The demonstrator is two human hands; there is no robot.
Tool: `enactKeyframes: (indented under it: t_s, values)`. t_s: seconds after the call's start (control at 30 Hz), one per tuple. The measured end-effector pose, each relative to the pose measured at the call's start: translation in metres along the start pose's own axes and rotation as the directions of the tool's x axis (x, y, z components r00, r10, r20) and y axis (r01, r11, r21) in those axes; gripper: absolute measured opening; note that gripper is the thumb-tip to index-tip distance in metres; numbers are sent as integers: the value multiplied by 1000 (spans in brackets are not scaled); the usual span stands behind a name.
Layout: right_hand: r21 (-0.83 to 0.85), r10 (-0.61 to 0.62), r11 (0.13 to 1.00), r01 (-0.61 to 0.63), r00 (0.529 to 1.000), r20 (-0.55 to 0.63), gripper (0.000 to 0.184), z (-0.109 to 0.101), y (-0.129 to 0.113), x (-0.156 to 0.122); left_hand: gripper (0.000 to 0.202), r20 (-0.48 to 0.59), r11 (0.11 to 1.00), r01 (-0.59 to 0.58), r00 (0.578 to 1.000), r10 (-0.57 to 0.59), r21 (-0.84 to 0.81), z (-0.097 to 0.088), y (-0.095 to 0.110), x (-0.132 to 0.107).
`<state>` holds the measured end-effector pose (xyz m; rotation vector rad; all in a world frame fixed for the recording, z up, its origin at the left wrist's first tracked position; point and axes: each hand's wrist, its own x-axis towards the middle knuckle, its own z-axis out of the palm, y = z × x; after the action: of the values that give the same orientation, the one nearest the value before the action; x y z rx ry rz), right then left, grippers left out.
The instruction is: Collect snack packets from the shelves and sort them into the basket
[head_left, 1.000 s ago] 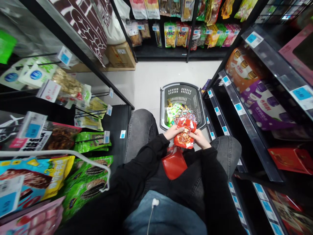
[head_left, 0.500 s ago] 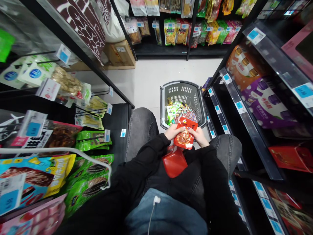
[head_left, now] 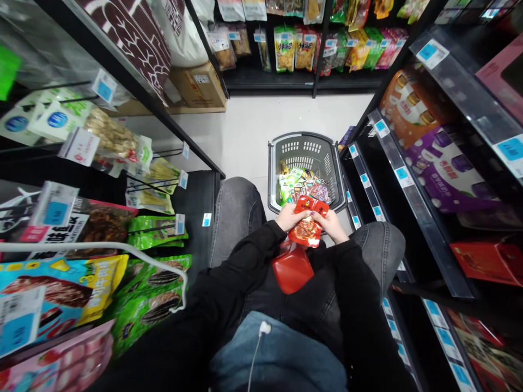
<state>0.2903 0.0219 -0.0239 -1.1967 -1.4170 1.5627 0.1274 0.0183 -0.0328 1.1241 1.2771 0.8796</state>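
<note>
Between my knees, a red snack packet (head_left: 307, 224) is held by both hands. My left hand (head_left: 289, 216) grips its left edge, and my right hand (head_left: 333, 224) pinches it on the right, thumbs on the front face. Another red pouch (head_left: 292, 272) rests in my lap below it, its upper part partly covered. Just beyond the hands, a grey shopping basket (head_left: 273, 169) stands on the floor. Several small snack packets (head_left: 296, 179), green and reddish, lie in its bottom; the held packet hides the basket's near rim in part.
Hanging snack bags (head_left: 157, 283) on hooks line the left side, with a white cable-like loop (head_left: 122, 246) across them. Tiered shelves (head_left: 433, 218) with price tags run along the right. A cardboard box (head_left: 200, 90) and a back shelf (head_left: 265, 81) stand farther ahead.
The red packet has tilted slightly and shifted a little in my hands. Both hands keep their hold. Otherwise the view has moved only slightly.
</note>
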Motion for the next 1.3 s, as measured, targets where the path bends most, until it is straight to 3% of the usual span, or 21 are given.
enactKeyframes:
  t_s: [0.13, 0.27, 0.4, 0.57, 0.8, 0.87, 1.03, 1.1, 1.2, 1.3]
  values:
    - [17, 7, 1000, -7, 1000, -23, 42, -2, -1, -1, 39, 12, 997, 5, 1000, -4, -82, 4, 1, -2]
    - [32, 32, 999, -30, 998, -60, 44, -5, -1, -1, 46, 117, 979, 81, 991, -60, -184, 5, 7, 0]
    - [71, 67, 996, -62, 995, -75, 46, -4, -1, -1, 47, 187, 976, 119, 979, -84, -184, 2, 11, 1]
    - [176, 97, 980, -93, 995, -14, 48, 1, -3, -2, 45, 169, 993, 28, 986, -8, -118, 2, 8, -3]
    - [134, 87, 988, -80, 995, -44, 48, 1, 3, -3, 45, 114, 994, -33, 993, 45, -104, 7, 2, -4]
    - [101, 78, 992, -70, 994, -76, 48, -1, 3, -2, 48, 127, 991, 6, 992, 10, -130, 6, 3, -2]
    - [159, 73, 986, -53, 990, -122, 49, -4, -1, 1, 57, 299, 959, 196, 945, -131, -202, 1, 4, 4]
    - [221, 109, 971, -87, 990, -88, 48, -4, -2, 1, 56, 237, 973, 166, 964, -125, -162, 1, 0, 7]
    - [226, 142, 965, -133, 990, -24, 47, -4, 1, 2, 56, 54, 983, 84, 996, -77, -160, 4, -8, 11]
    - [130, 105, 987, -89, 987, -122, 45, -8, 5, 3, 54, -10, 982, 86, 996, -89, -166, 4, -9, 12]
